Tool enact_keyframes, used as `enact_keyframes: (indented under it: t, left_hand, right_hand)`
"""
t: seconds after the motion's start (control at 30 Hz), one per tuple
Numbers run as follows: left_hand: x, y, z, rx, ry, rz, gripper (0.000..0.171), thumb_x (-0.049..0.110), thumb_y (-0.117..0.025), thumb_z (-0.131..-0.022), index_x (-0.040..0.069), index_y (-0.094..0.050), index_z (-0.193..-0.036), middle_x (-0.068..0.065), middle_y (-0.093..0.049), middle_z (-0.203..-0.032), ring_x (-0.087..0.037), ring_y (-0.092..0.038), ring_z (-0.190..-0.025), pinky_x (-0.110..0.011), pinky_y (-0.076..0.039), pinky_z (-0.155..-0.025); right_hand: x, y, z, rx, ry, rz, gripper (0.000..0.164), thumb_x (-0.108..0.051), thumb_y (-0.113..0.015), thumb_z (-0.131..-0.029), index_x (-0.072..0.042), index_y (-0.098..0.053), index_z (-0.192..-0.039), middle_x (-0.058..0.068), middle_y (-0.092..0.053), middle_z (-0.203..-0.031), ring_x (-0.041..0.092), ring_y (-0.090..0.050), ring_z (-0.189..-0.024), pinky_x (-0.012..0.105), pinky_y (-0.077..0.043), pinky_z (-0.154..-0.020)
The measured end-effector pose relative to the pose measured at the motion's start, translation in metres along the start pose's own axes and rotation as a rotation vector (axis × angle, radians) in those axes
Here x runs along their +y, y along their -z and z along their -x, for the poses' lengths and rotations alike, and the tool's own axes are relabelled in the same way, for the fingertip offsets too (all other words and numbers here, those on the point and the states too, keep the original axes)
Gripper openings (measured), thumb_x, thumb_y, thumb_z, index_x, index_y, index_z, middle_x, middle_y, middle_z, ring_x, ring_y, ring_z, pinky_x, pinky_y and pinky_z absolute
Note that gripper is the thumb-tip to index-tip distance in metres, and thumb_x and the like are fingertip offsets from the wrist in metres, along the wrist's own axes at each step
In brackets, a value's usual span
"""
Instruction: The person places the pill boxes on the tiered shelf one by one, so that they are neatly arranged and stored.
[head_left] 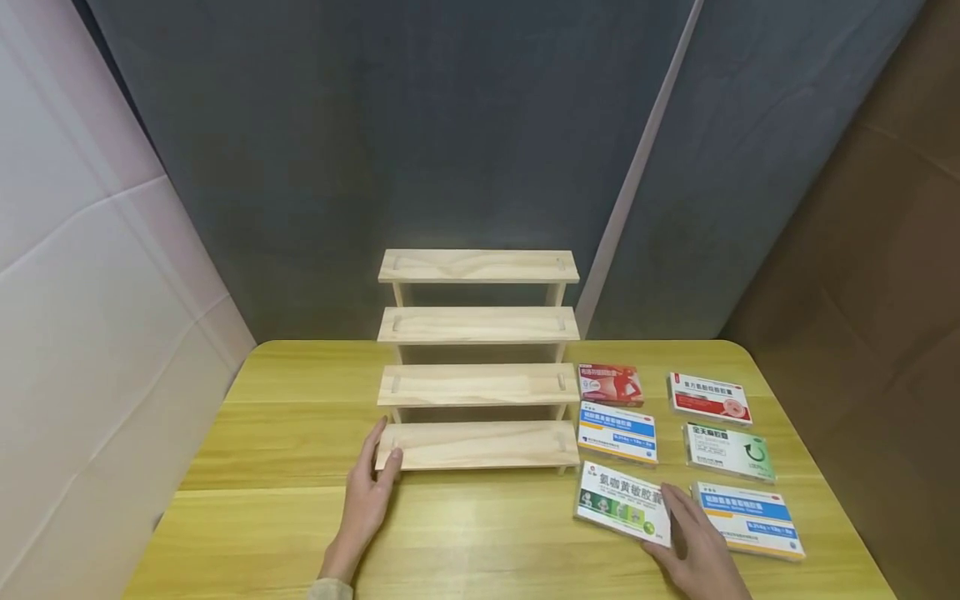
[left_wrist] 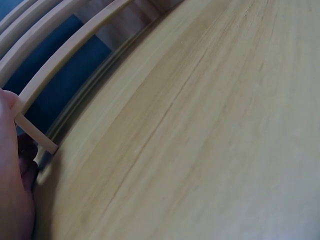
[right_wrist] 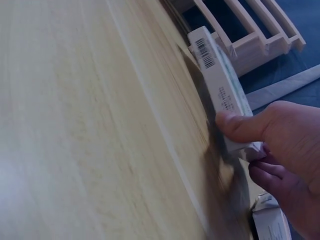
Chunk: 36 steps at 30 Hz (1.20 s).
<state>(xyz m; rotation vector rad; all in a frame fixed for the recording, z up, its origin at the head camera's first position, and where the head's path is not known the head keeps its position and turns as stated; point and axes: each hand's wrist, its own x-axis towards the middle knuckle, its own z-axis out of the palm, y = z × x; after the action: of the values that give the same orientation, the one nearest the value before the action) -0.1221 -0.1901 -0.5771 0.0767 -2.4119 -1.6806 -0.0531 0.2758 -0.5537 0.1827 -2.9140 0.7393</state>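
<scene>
One gripped box (head_left: 622,504), long axis slanted, right end nearer

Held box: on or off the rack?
Off. The right hand holds the box beside the rack, whose four tiers show bare wood.

White-green box (head_left: 621,507), pale grained rack (head_left: 477,447)

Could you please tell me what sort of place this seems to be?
Probably a makeshift tabletop workspace: a table closed in by a dark backdrop and side sheets, with a stepped rack and medicine boxes on it.
</scene>
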Motion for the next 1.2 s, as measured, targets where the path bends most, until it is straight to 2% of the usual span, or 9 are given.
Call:
enact_keyframes:
  t: [0.3,0.6,0.63,0.67,0.77,0.83,0.87,1.07,1.2]
  left_hand:
    - [0.000,0.000,0.002,0.027,-0.012,-0.003,0.056,0.024,-0.053,-0.106,0.014,-0.035,-0.158,-0.024,-0.031,-0.162,-0.050,-0.029,-0.148,-0.065,-0.025,-0.121]
    - [-0.002,-0.001,0.001,0.040,-0.033,-0.005,0.055,0.022,-0.054,-0.106,0.014,-0.037,-0.157,-0.023,-0.034,-0.162,-0.049,-0.031,-0.147,-0.065,-0.026,-0.121]
    - [-0.002,-0.001,0.001,0.041,-0.035,-0.007,0.055,0.022,-0.055,-0.106,0.014,-0.037,-0.157,-0.022,-0.035,-0.161,-0.049,-0.032,-0.147,-0.065,-0.026,-0.121]
    - [-0.002,-0.001,0.001,0.043,-0.036,-0.008,0.055,0.022,-0.055,-0.106,0.014,-0.038,-0.157,-0.022,-0.035,-0.161,-0.048,-0.032,-0.147,-0.065,-0.027,-0.121]
    - [-0.003,-0.001,0.001,0.050,-0.037,-0.011,0.055,0.021,-0.055,-0.105,0.014,-0.038,-0.157,-0.021,-0.036,-0.161,-0.047,-0.034,-0.147,-0.063,-0.027,-0.121]
    - [-0.003,-0.001,0.001,0.051,-0.036,-0.014,0.055,0.021,-0.055,-0.105,0.014,-0.038,-0.157,-0.020,-0.036,-0.161,-0.046,-0.035,-0.147,-0.062,-0.027,-0.121]
    - [-0.003,-0.002,0.001,0.051,-0.038,-0.015,0.055,0.021,-0.055,-0.105,0.014,-0.038,-0.157,-0.020,-0.036,-0.161,-0.046,-0.035,-0.147,-0.062,-0.027,-0.122]
    - [-0.005,-0.003,0.000,0.047,-0.054,-0.019,0.055,0.021,-0.055,-0.106,0.014,-0.037,-0.157,-0.023,-0.036,-0.161,-0.047,-0.034,-0.147,-0.064,-0.028,-0.121]
    - [-0.006,-0.003,-0.001,0.046,-0.058,-0.023,0.055,0.023,-0.054,-0.106,0.015,-0.037,-0.157,-0.023,-0.036,-0.160,-0.047,-0.034,-0.147,-0.065,-0.029,-0.120]
  right_hand:
    - [-0.005,0.008,-0.001,0.025,-0.075,-0.017,0.085,-0.034,-0.088,-0.079,0.004,-0.049,-0.145,0.025,-0.051,-0.143,0.051,-0.049,-0.131,0.069,-0.043,-0.106]
    - [-0.005,0.006,-0.002,0.192,-0.033,-0.093,0.084,-0.028,-0.090,-0.076,0.002,-0.051,-0.144,0.027,-0.051,-0.144,0.050,-0.050,-0.128,0.069,-0.045,-0.099]
    - [-0.004,0.006,-0.003,0.213,-0.028,-0.099,0.084,-0.027,-0.090,-0.076,0.002,-0.051,-0.144,0.027,-0.052,-0.144,0.049,-0.051,-0.128,0.067,-0.045,-0.100]
    - [-0.004,0.006,-0.003,0.234,-0.023,-0.103,0.084,-0.026,-0.091,-0.075,0.001,-0.051,-0.144,0.027,-0.052,-0.144,0.049,-0.051,-0.128,0.059,-0.045,-0.108]
    - [-0.005,0.005,-0.005,0.300,0.008,-0.118,0.084,-0.020,-0.092,-0.072,0.003,-0.052,-0.143,0.028,-0.052,-0.143,0.050,-0.052,-0.128,0.025,-0.034,-0.122]
    - [-0.006,0.005,-0.006,0.338,0.024,-0.114,0.086,-0.018,-0.093,-0.070,0.004,-0.052,-0.143,0.028,-0.053,-0.142,0.050,-0.052,-0.127,0.004,-0.019,-0.116]
    - [-0.007,0.005,-0.007,0.356,0.030,-0.115,0.087,-0.016,-0.093,-0.069,0.004,-0.052,-0.143,0.029,-0.053,-0.142,0.050,-0.052,-0.126,-0.002,-0.014,-0.111]
    - [-0.011,0.007,-0.012,0.437,0.039,-0.124,0.092,-0.009,-0.095,-0.062,0.004,-0.053,-0.143,0.028,-0.055,-0.139,0.049,-0.055,-0.122,-0.004,-0.016,-0.110]
    - [-0.012,0.004,-0.016,0.508,0.092,-0.156,0.095,-0.006,-0.096,-0.057,0.005,-0.054,-0.141,0.030,-0.056,-0.138,0.047,-0.055,-0.122,-0.002,-0.022,-0.110]
